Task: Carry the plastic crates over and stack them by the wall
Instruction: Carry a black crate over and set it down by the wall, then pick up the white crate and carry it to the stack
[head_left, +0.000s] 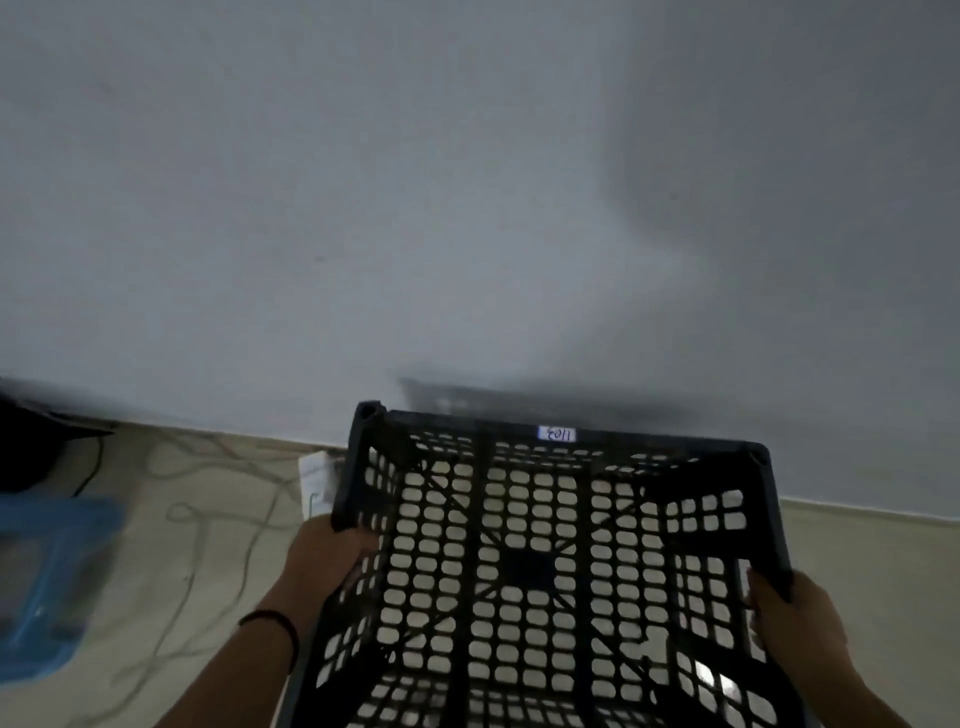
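Observation:
I look down into an empty black plastic crate (530, 571) with perforated walls and floor. A small white label (557, 434) sits on its far rim. My left hand (324, 558) grips the crate's left side wall, fingers through the holes. My right hand (789, 618) grips the right rim. The crate is held above the pale floor, with its far edge close to the grey-white wall (415, 208). A dark band circles my left wrist.
A blue plastic object (47, 582), blurred, lies on the floor at the left. Loose cables (218, 514) trail across the floor between it and the crate. A white paper or packet (317, 483) rests by the wall base. A dark object (31, 441) stands at far left.

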